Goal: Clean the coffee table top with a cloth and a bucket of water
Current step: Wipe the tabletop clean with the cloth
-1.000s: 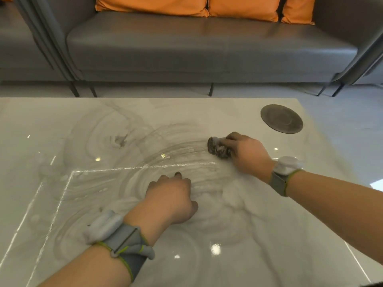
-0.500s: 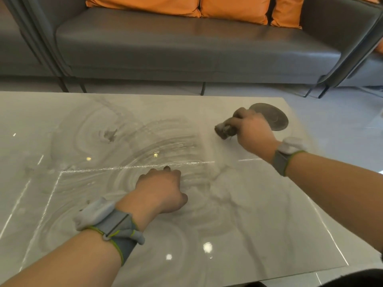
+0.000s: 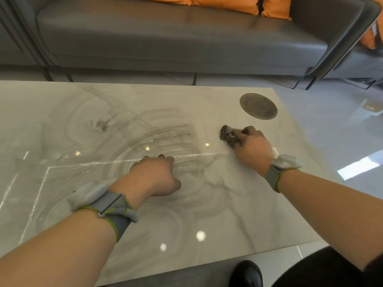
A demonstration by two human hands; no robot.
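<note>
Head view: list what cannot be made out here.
- Bucket: nowhere in frame.
- Cloth: mostly hidden inside the right hand; only a bunched dark end shows.
- Left hand: fingertips curl under, hidden by its back.
- Coffee table: left side cut by the frame's edge.

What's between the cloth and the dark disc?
Head view: only bare tabletop lies between the cloth, gripped by the right hand, and the disc.

One bench (image 3: 238,214), one cloth (image 3: 227,136), one dark round disc (image 3: 258,106), one grey sofa (image 3: 165,38), three orange cushions (image 3: 223,4), two wristbands (image 3: 107,206).
</note>
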